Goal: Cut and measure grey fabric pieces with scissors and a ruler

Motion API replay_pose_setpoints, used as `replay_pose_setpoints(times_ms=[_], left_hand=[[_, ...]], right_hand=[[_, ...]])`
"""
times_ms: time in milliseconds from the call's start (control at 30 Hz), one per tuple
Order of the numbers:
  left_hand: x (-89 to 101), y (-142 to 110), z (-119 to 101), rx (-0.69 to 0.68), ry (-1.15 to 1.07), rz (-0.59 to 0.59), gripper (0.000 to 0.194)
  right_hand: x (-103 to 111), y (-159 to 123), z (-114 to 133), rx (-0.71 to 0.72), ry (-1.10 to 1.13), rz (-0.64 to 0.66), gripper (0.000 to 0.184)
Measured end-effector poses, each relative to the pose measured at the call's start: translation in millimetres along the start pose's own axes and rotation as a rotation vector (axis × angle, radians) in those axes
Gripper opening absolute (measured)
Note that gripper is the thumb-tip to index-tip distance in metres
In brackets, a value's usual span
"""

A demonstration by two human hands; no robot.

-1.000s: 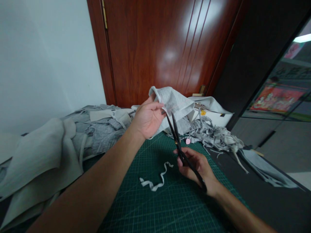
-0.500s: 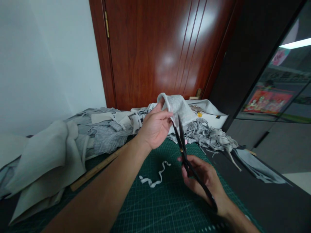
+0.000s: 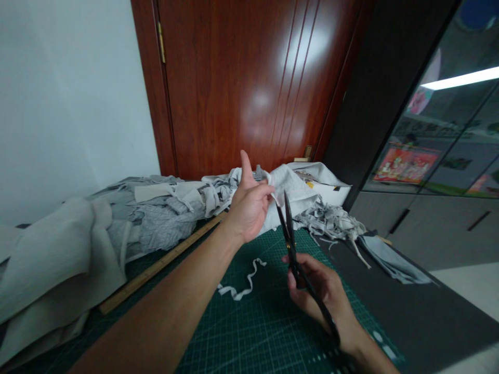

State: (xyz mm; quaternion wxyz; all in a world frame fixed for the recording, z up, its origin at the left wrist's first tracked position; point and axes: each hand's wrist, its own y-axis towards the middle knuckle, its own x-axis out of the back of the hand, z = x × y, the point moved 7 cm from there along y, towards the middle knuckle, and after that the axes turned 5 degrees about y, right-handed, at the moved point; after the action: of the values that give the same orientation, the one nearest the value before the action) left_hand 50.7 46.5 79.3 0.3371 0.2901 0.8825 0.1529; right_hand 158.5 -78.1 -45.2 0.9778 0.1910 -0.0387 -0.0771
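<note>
A light grey piece of fabric (image 3: 294, 189) hangs from my left hand (image 3: 251, 205), which pinches its edge; one finger of that hand points upward, away from the cloth. My right hand (image 3: 317, 283) grips black scissors (image 3: 292, 249) by the handles. Their blades are slightly apart, with the tips close to the fabric's lower edge below my left fingers. Whether a blade lies inside the cloth I cannot tell. Beneath the hands, a curled white fabric strip (image 3: 237, 296) lies on the green cutting mat (image 3: 249, 337).
Grey fabric pieces (image 3: 167, 218) are heaped at the left, beside a wooden ruler (image 3: 163, 265). Shredded scraps (image 3: 333, 218) lie at right in front of a white box (image 3: 331, 195). Folded grey cloth (image 3: 390, 257) rests on the dark table (image 3: 421, 317). A wooden door (image 3: 226, 88) stands behind.
The raised finger of my left hand has come off the fabric and stretched upward. The fabric has sunk a little and its top fold has flattened. The scissors stay near its edge, blades apart.
</note>
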Motion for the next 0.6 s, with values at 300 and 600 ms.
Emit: replay_pose_setpoints(times_ms=[300, 600], left_hand=[[4.0, 2.2, 4.2, 0.014, 0.094, 0.1, 0.083], [6.5, 2.4, 0.8, 0.082, 0.143, 0.125, 0.091]], right_hand=[[5.6, -0.3, -16.7, -0.055, 0.098, 0.017, 0.037], [7.6, 0.4, -19.6, -0.071, 0.093, 0.013, 0.041]])
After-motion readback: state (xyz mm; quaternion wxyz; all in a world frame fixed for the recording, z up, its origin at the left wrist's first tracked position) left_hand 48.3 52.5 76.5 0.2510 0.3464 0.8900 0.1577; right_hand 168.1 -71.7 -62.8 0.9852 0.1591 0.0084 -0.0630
